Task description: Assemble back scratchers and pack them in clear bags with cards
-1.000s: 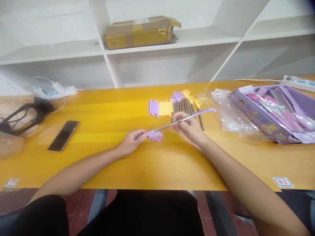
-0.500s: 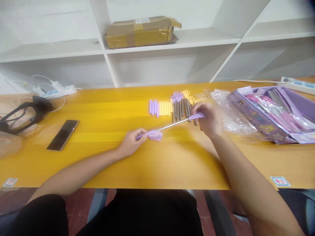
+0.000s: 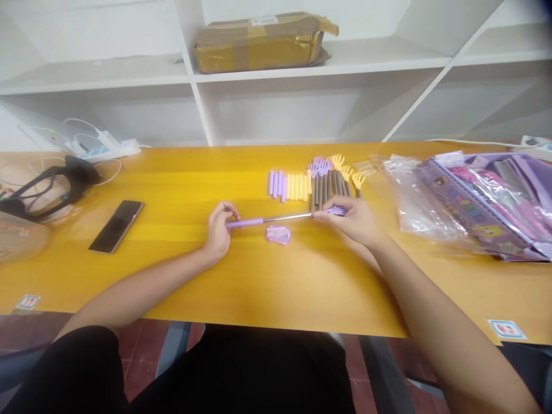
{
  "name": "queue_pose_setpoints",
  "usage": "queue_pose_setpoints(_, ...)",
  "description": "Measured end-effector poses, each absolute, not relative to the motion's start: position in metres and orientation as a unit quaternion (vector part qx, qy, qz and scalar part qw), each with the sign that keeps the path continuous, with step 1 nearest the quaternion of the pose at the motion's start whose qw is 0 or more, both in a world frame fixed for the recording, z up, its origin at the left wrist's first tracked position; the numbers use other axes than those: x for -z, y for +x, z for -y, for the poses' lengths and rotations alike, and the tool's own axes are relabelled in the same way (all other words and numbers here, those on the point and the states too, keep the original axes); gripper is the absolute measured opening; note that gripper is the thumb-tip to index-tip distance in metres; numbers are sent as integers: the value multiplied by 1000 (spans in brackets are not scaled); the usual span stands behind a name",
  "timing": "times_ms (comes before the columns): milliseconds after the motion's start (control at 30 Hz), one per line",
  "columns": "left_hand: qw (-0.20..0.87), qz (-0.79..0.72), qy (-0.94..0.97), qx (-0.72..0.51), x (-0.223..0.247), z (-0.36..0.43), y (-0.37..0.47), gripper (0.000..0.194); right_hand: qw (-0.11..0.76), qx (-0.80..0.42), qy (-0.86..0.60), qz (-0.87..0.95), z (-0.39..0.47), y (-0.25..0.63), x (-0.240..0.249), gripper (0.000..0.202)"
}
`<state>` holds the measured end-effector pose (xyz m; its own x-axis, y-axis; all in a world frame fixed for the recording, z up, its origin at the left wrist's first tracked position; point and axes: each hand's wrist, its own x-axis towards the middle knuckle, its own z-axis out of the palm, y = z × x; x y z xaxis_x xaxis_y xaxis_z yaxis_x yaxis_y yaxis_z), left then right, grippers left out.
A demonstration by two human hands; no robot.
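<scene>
A back scratcher (image 3: 287,218) with a purple handle and a thin metal rod stretches between my hands. My left hand (image 3: 219,230) pinches the end of its purple handle. Fingers of my right hand (image 3: 351,218) close on the rod near its purple claw-shaped head, which is partly covered. Just below the rod lies a small pile of pink-purple cards (image 3: 278,234). Behind it are purple tubes (image 3: 276,185), yellow tubes (image 3: 297,187) and several dark rods (image 3: 322,187) with purple and yellow claw heads.
A phone (image 3: 116,226) and a black strapped object (image 3: 56,187) are on the left. Clear plastic bags (image 3: 416,201) and a purple box (image 3: 483,213) with pink items stand right. White shelves behind hold a taped carton (image 3: 261,45).
The back scratcher is now closer to level. My left hand has shifted left to the handle's end, off the cards; my right hand has moved a little lower and left, onto the rod.
</scene>
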<state>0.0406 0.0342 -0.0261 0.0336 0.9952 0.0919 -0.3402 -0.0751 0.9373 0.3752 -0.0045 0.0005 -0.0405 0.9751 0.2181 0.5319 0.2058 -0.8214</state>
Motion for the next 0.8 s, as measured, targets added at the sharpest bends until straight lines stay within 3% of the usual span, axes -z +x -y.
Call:
queue_pose_setpoints(467, 606, -348, 436, -567, 24, -32, 42, 20, 420, -239, -585, 652, 7, 377, -6, 52)
queue_pose_setpoints(800, 604, -353, 449, -556, 25, -33, 41, 19, 422, -217, -585, 658, 10, 377, -9, 56)
